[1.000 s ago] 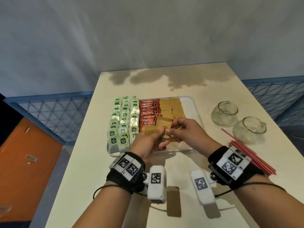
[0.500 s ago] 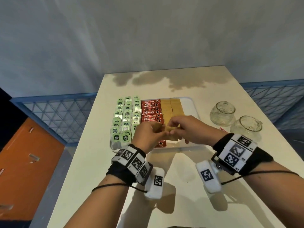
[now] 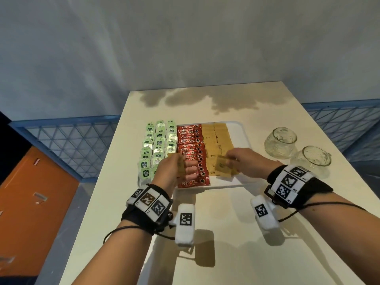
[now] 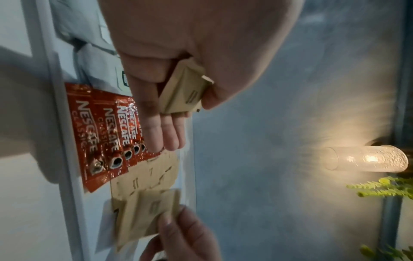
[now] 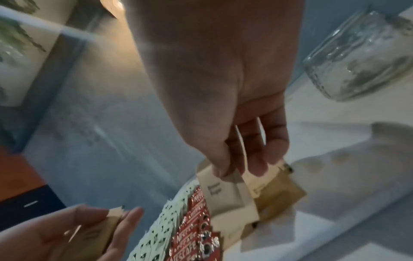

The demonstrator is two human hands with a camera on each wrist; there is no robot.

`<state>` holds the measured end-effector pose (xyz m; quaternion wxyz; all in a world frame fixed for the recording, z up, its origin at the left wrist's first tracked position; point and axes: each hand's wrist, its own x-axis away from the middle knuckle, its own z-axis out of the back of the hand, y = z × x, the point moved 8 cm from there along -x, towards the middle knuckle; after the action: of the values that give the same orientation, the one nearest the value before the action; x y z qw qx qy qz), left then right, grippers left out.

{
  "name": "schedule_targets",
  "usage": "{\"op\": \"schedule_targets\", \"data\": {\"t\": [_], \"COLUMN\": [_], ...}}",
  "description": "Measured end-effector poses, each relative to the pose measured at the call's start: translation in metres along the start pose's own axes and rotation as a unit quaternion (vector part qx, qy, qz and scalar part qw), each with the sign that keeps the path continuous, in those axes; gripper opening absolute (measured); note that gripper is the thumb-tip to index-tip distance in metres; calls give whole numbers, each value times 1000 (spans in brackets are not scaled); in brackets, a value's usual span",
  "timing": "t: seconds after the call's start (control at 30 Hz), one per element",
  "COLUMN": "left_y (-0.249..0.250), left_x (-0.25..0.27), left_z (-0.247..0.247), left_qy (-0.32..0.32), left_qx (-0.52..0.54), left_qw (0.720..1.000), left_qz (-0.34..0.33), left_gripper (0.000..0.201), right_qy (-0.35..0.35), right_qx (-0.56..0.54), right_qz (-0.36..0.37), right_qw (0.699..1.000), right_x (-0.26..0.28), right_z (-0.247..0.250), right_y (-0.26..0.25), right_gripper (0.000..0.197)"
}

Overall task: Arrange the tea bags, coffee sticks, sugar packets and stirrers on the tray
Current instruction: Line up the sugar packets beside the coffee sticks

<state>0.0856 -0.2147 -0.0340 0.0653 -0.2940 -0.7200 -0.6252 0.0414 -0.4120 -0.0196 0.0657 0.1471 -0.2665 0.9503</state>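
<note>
Over the white tray, both hands hold brown sugar packets.
Left hand grips a small stack above the Nescafé sticks; right hand pinches one packet above the tray's sugar rows.

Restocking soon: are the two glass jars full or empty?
Empty: both glass jars on the table look see-through, nothing inside.

The head view is evenly lit and fairly sharp, its straight edges bowed by the wide lens; soft shadows lie on the worktop beneath both wrists, and a blotchy shadow marks its far end; the left wrist view is dim, a glowing lamp flaring across the wall; the right wrist view is dark and smeared by motion blur.
</note>
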Motion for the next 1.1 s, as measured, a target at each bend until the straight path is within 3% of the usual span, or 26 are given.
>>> {"op": "schedule_targets", "data": {"t": [0.07, 0.13, 0.33, 0.6, 0.7, 0.77, 0.83, 0.9, 1.0, 1.1], "left_y": [-4, -7, -14, -15, -10, -7, -8, -11, -14, -8], "left_x": [-2, -4, -13, -11, -11, -10, -10, -10, -5, 5], "left_z": [10, 19, 33, 24, 18, 10, 2, -5, -15, -25], "left_qy": [-3, 2, 31, 13, 3, 6, 23, 35, 26, 1], "left_qx": [-8, -35, -51, -23, -42, -45, -58, -55, -37, -108], "left_qw": [1000, 999, 998, 998, 999, 999, 997, 997, 998, 991], "left_qz": [-1, -8, 21, 53, 14, -15, -37, -44, -48, -85], "left_gripper": [24, 25, 33, 29, 21, 11, 9, 10, 6, 21], "right_qy": [-57, -67, -27, 6, 63, 55, 3, -26, 7, 36], "right_qx": [44, 67, 62, 23, -122, -247, -272, -276, -288, -306], "right_qz": [-3, 5, 0, -28, -13, 2, 26, 52, 53, 40], "right_qw": [997, 995, 998, 999, 990, 967, 962, 959, 956, 950], "right_x": [-3, -8, -26, -27, -15, -5, 3, 7, 10, 17], "right_z": [-14, -18, -21, -23, -9, -7, -14, -21, -15, -1], "right_y": [2, 1, 1, 10, 1, -14, -29, -37, -31, -19], "right_gripper": [16, 16, 11, 31, 25, 30, 31, 18, 7, 18]}}
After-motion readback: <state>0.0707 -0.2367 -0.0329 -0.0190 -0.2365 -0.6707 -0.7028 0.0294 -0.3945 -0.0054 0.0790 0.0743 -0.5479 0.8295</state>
